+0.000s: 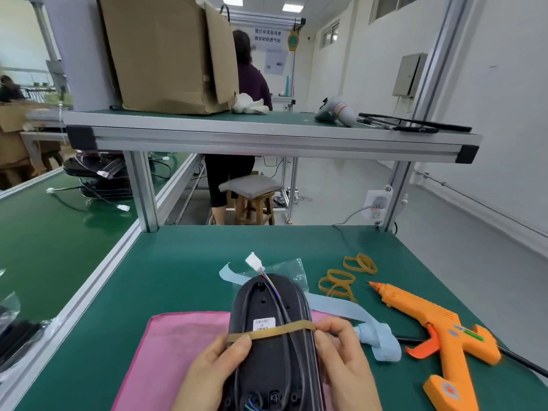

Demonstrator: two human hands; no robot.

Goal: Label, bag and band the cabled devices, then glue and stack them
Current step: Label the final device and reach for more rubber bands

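Device [271, 336] and hands fill the near middle of the head view. The black oval body lies on a pink cloth [184, 345] on the green table [178, 262], its long axis running from near to far, with the white connector [254, 261] of its cable at the far end. A rubber band [284, 330] crosses that axis from left to right, over the cable and just below the white label [264, 324]. The left hand [213, 372] grips the device's left edge, thumb laid on the band and fingers curled under. The right hand [344, 360] is at the right edge, its curled fingertips pinching the band where it wraps round. A clear bag [292, 269] shows past the far end; whether the device sits inside it I cannot tell. Banding looks nearly settled, so gluing is likely the coming step. For that the orange glue gun [439, 336] matters: it lies to the right of the device, well apart, nozzle pointing far-left, and the right hand is the nearer one. Spare bands [338, 281] lie on the far right, and a blue strip [335, 307] runs beside the device.
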